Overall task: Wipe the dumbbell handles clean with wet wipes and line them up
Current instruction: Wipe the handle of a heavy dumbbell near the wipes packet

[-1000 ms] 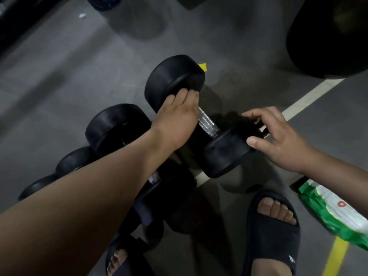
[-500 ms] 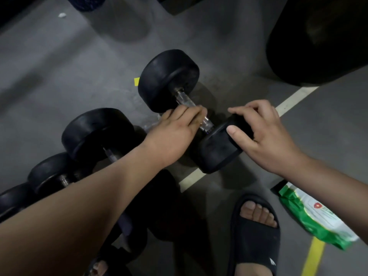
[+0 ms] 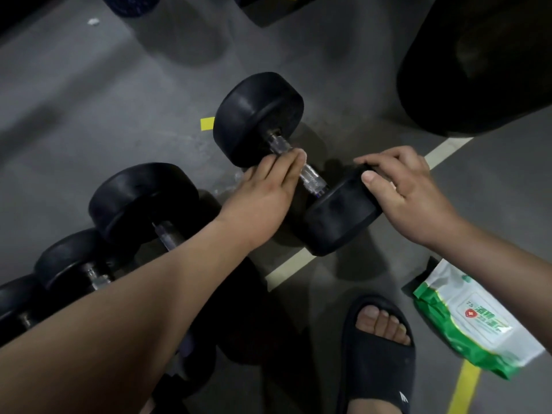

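Observation:
A black dumbbell [image 3: 260, 115] with a shiny knurled metal handle [image 3: 312, 177] lies on the grey floor. My left hand [image 3: 265, 195] is curled over the middle of that handle; no wipe shows under it. My right hand [image 3: 403, 186] grips the top of the dumbbell's near weight head [image 3: 337, 216], thumb on its rim. To the left lies a row of more black dumbbells [image 3: 140, 198], partly hidden by my left forearm. A green and white pack of wet wipes [image 3: 475, 324] lies on the floor at the right.
My right foot in a black slide sandal [image 3: 376, 354] stands near the bottom middle. A big black rounded object [image 3: 478, 61] fills the upper right. White [image 3: 286, 267] and yellow [image 3: 463, 389] lines cross the floor, with a yellow tape scrap [image 3: 207, 123] behind the dumbbell.
My left hand slid from the far weight head down onto the handle. My right hand stayed on the near head. The view shifted slightly.

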Demonstrator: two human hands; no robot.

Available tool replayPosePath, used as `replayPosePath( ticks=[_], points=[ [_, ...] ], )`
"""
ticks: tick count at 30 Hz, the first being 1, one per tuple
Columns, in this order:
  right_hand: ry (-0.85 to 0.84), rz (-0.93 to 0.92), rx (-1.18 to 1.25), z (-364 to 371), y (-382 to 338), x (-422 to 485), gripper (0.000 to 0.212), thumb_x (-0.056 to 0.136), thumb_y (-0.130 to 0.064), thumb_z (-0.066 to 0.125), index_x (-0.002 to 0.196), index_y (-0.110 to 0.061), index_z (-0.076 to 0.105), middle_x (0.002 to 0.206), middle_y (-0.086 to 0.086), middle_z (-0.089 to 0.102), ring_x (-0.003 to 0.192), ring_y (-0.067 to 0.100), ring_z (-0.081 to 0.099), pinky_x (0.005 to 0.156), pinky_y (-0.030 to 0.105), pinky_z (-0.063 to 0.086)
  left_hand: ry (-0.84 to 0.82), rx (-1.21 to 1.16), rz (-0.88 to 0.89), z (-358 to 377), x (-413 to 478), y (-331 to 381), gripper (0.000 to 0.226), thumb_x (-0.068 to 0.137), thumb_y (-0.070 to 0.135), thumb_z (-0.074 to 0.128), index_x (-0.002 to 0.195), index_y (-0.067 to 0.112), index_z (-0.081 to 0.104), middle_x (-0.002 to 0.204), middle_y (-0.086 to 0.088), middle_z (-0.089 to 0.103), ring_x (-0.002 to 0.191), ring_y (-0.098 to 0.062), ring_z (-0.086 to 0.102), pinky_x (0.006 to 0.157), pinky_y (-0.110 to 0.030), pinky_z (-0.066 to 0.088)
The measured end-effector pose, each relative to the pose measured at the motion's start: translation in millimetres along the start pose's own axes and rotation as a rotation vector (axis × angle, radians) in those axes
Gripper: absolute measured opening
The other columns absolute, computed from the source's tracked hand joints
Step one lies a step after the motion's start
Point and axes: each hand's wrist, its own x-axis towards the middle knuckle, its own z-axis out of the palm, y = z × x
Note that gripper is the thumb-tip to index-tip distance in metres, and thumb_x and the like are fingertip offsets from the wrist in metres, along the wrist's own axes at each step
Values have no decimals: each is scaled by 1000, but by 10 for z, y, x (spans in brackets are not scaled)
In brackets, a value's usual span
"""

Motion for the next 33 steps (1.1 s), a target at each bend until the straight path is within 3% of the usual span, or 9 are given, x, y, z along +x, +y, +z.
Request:
replayPosePath(
  ticks=[3,5,7,11,14,18,25,28,33],
  points=[
    [16,-55,-28,-31,-95,5,54,91,-56,41,131,-29,64,121,-5,46,119,17,40,101,14,23,11,54,-117,18,155,29,77,88,8,43,157,-1,10,158,-14,24,135,-32,34,105,-40,42],
    [2,-154,-102,-21,-140,-26,53,94,-54,43,137,-28,60,123,-1,47,118,21,41,105,23,29,19,67,-166,2,253,65,77,89,11,47,156,-3,11,157,-15,25,136,-32,33,105,-38,41],
    [-6,-187,-152,8,-145,-68,55,96,-56,45,142,-28,54,127,0,45,119,23,39,106,33,33,15,49,-168,6,265,94,75,90,10,45,156,-4,12,157,-16,24,137,-33,33,107,-38,41],
    [28,-180,-127,68,-105,-99,57,95,-59,46,143,-29,53,129,0,44,120,23,37,106,32,30,2,-3,-74,6,119,96,77,86,5,43,156,-3,13,156,-17,24,132,-33,34,110,-40,42],
    [41,-174,-111,95,-99,-87,57,94,-58,45,142,-29,54,129,0,44,120,24,37,105,32,30,46,-69,-105,-5,175,20,72,87,0,48,155,0,25,150,-16,34,128,-32,41,107,-40,45],
    [41,-174,-104,96,-100,-86,57,94,-58,44,141,-29,54,128,1,44,120,25,38,106,32,30,117,-121,-260,-24,360,37,52,93,2,60,143,2,47,135,-17,46,116,-32,52,87,-37,52],
    [34,-150,-71,91,-77,-77,55,93,-59,45,140,-31,55,129,-2,43,121,19,35,105,30,28,34,169,-181,-130,448,2,51,84,0,61,133,-10,50,126,-21,40,105,-34,53,70,-36,54],
    [34,-155,-61,97,-72,-71,53,93,-59,46,138,-32,56,128,-3,43,121,19,35,105,32,30,-52,298,-87,-243,524,-34,39,91,0,54,128,-10,50,132,-22,33,112,-37,48,65,-36,44],
    [45,-153,-41,87,-79,-72,52,92,-60,47,134,-32,59,127,-3,44,120,22,37,107,32,30,-34,380,-51,-214,501,-33,35,90,1,53,125,-7,57,123,-20,47,101,-30,56,65,-32,51]
  ],
)
